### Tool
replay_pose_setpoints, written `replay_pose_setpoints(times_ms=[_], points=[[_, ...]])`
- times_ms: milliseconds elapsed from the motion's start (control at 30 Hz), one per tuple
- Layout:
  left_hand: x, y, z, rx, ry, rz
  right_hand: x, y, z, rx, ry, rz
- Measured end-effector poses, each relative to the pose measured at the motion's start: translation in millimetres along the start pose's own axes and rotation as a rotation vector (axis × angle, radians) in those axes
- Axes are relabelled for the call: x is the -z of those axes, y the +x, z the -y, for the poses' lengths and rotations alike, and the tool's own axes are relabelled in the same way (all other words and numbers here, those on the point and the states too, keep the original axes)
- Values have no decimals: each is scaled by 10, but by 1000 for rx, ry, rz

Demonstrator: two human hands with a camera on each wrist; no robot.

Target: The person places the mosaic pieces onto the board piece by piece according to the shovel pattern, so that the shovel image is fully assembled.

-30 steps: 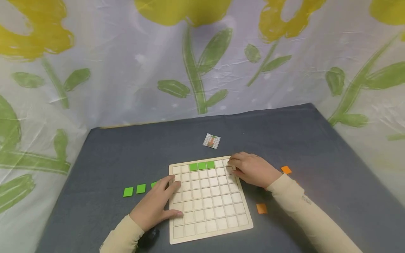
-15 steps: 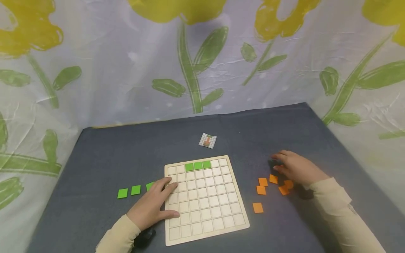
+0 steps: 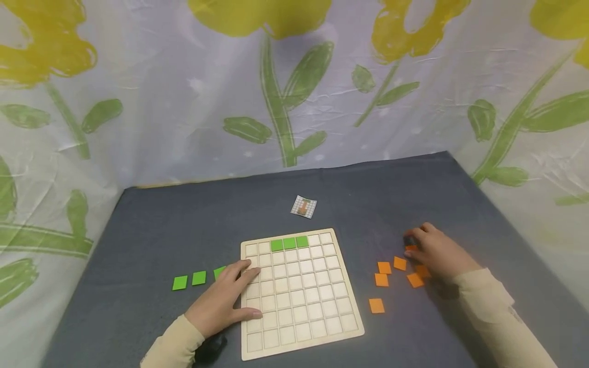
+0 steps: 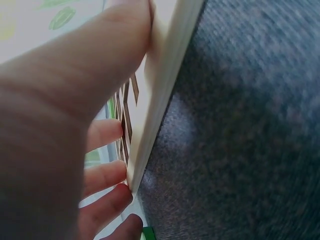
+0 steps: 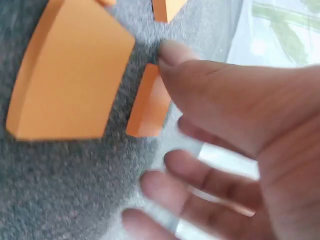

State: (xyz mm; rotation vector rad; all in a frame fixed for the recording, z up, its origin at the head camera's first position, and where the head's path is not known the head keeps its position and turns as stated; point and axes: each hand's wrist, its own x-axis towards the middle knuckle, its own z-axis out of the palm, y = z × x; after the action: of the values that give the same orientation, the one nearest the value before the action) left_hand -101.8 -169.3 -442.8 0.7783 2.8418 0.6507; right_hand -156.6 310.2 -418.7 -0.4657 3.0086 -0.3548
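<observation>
My left hand (image 3: 225, 296) rests on the left edge of a pale wooden grid board (image 3: 299, 352), fingers spread and thumb on its face. In the left wrist view the thumb lies over the board's rim (image 4: 162, 90). Three green square tiles (image 3: 289, 243) sit side by side in the far row of the board. At the right, my right hand (image 3: 439, 253) reaches down over an orange tile (image 3: 411, 248), thumb and fingers apart around it. The right wrist view has the thumb close to an orange tile (image 5: 150, 107) on the cloth, not visibly gripped.
Several loose orange tiles (image 3: 381, 279) lie right of the board. Left of it, green tiles (image 3: 180, 282) form a row, one partly behind my left hand. A small pattern card (image 3: 303, 206) lies beyond the board on the dark cloth (image 3: 207, 214). A flowered curtain (image 3: 184, 102) stands behind.
My right hand has left the board's far right corner and moved right to the orange tiles, lowering its fingers around one. The left hand has stayed on the board.
</observation>
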Motion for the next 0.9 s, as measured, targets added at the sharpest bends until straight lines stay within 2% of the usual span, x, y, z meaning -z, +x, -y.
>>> replay_pose_setpoints(times_ms=[133,233,600,800,900], points=[[2,6,-15,5,-1,-3,6,-9,-13,-53,34,25],[10,8,-28,1,2,-11,-9,-1,-23,-55,73,40],[4,-9,-34,2,-20,-4,-16,-7,5,54,52,1],[8,-6,-32,6,-19,-7,23,-2,82,88,39,5],[5,-11,-27,17,-20,0,43,23,161,125,13,-25]])
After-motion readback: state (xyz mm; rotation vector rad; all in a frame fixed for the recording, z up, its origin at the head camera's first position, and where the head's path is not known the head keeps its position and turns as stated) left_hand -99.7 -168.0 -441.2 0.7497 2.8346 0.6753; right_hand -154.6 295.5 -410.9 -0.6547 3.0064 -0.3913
